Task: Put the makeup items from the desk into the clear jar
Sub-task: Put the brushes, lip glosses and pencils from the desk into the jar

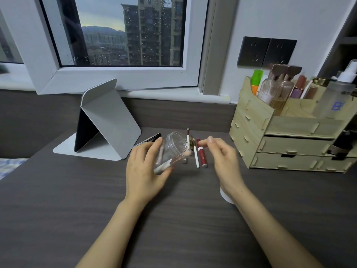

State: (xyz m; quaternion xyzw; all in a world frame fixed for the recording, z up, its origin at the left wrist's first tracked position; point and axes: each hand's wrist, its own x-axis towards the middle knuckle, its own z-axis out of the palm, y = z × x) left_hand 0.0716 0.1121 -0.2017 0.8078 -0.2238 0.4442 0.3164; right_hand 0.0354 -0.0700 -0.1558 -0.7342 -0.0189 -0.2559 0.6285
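- Now the left hand (144, 167) grips the clear jar (172, 149) near the middle of the frame, tipped with its mouth facing right.
- Inside the jar lies a brush (170, 163) with a white handle.
- Just right of the jar, the right hand (222, 159) hangs loose, fingers spread, holding nothing.
- Between both hands, a red lip tube (202, 156), a white pencil (196, 157) and a gold tube (191, 147) lie on the dark desk (173, 219).
- At right stands a wooden box (286, 136) of bottles.
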